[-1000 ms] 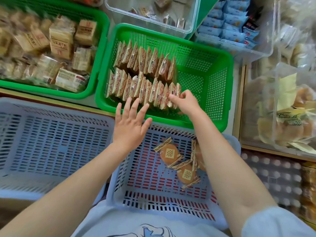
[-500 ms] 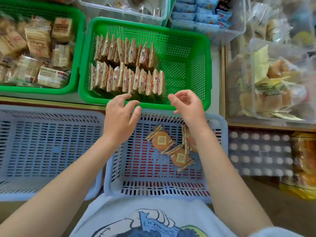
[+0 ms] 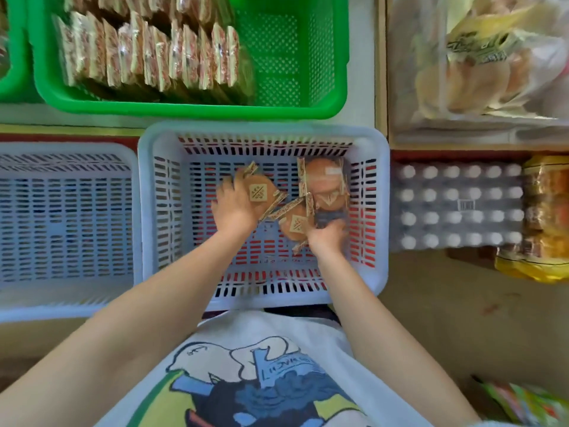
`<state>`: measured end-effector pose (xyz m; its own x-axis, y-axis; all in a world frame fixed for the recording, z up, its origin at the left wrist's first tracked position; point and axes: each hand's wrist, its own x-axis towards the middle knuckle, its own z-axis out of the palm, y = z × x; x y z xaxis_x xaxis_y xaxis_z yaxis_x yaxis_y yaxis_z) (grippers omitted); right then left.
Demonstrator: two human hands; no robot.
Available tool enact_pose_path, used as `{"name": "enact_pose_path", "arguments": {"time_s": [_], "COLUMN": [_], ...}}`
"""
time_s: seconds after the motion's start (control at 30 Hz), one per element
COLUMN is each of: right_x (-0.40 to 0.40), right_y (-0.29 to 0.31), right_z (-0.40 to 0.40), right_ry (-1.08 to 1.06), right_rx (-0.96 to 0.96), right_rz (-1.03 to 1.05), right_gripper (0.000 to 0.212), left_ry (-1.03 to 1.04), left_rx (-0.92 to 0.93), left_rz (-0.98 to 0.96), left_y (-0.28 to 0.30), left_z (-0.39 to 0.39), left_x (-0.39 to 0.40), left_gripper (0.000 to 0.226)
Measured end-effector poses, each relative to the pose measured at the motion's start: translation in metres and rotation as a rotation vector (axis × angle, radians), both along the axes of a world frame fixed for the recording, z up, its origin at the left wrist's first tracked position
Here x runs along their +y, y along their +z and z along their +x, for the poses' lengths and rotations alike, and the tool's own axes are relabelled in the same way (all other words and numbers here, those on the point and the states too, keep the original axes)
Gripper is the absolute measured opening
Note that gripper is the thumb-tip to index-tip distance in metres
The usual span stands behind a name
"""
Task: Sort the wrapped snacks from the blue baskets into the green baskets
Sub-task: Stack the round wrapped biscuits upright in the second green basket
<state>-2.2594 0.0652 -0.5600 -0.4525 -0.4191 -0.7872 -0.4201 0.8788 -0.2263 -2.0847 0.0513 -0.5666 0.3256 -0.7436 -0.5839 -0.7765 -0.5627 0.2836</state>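
Observation:
Both my hands are down inside the middle blue basket [image 3: 147, 211]. My left hand [image 3: 234, 208] grips a round brown wrapped snack [image 3: 260, 192] at its left side. My right hand [image 3: 326, 238] closes on the lower edge of another wrapped snack [image 3: 297, 224]. A third wrapped snack [image 3: 323, 183] lies against the basket's far right wall. Behind the blue basket stands a green basket [image 3: 295, 109], its left part filled with rows of wrapped snacks [image 3: 147, 53] standing on edge; its right part is bare mesh.
A second blue basket [image 3: 64, 217] sits to the left with nothing visible in it. On the right are a wrapped tray of white-capped bottles [image 3: 455, 208], orange packets [image 3: 545, 217] and a clear bag of buns [image 3: 480, 57]. Another green basket's edge [image 3: 12, 87] shows at far left.
Both hands have dropped from the green basket's front rim into the blue basket and closed on wrapped snacks. The view has tilted down and toward me.

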Motion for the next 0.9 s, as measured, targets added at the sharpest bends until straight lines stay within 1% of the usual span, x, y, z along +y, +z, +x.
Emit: {"name": "enact_pose_path", "arguments": {"time_s": [0.07,0.13,0.17,0.23,0.3,0.33,0.4,0.43,0.5,0.53,0.6,0.63,0.67,0.7,0.77,0.87,0.9], "right_x": [0.001,0.0,-0.001,-0.001,-0.002,-0.006,-0.013,-0.015,-0.014,-0.011,-0.006,-0.006,-0.007,-0.007,-0.007,0.001,0.003], "right_y": [-0.004,-0.009,-0.011,-0.015,-0.012,-0.01,-0.009,-0.006,-0.002,0.0,0.0,0.003,0.007,0.012,0.016,0.031,0.039], "right_z": [-0.001,-0.003,-0.004,-0.006,-0.009,-0.01,-0.006,-0.003,0.003,0.004,0.004,0.004,0.005,0.004,0.005,-0.005,-0.01], "right_ry": [-0.033,-0.109,-0.152,-0.248,-0.359,-0.411,-0.46,-0.486,-0.439,-0.381,-0.312,-0.321,-0.342,-0.371,-0.373,-0.235,-0.191], "right_rx": [0.051,0.042,0.014,-0.067,-0.163,-0.192,-0.203,-0.202,-0.251,-0.286,-0.347,-0.346,-0.321,-0.312,-0.345,-0.377,-0.424], "right_rz": [-0.024,-0.023,-0.032,-0.025,-0.016,-0.006,0.024,0.05,0.096,0.093,0.066,0.076,0.086,0.1,0.069,-0.01,-0.042], "right_gripper": [0.073,0.068,0.068,0.072,0.079,0.082,0.09,0.093,0.088,0.08,0.059,0.056,0.055,0.065,0.068,0.052,0.045], "left_ry": [0.036,0.116,0.156,0.228,0.311,0.338,0.333,0.315,0.263,0.237,0.245,0.273,0.304,0.334,0.378,0.442,0.467], "left_rx": [-0.042,-0.057,-0.054,0.02,0.17,0.217,0.267,0.293,0.35,0.364,0.371,0.379,0.394,0.41,0.421,0.444,0.457], "left_rz": [-0.004,0.056,0.093,0.115,0.051,0.009,-0.017,0.011,0.096,0.113,0.072,0.039,0.013,0.002,0.004,-0.015,-0.027], "left_y": [-0.002,-0.002,-0.003,0.002,0.01,0.014,0.02,0.023,0.025,0.025,0.025,0.025,0.026,0.028,0.034,0.045,0.05], "left_z": [-0.005,-0.007,-0.005,0.0,0.003,0.005,0.006,0.005,0.002,-0.001,-0.003,-0.003,-0.002,0.001,0.009,0.025,0.03], "left_x": [-0.001,-0.004,-0.004,-0.003,0.001,0.004,0.01,0.012,0.018,0.022,0.03,0.033,0.036,0.039,0.042,0.047,0.048], "left_gripper": [0.097,0.098,0.093,0.069,0.042,0.035,0.03,0.03,0.03,0.03,0.029,0.03,0.031,0.033,0.035,0.03,0.027]}}
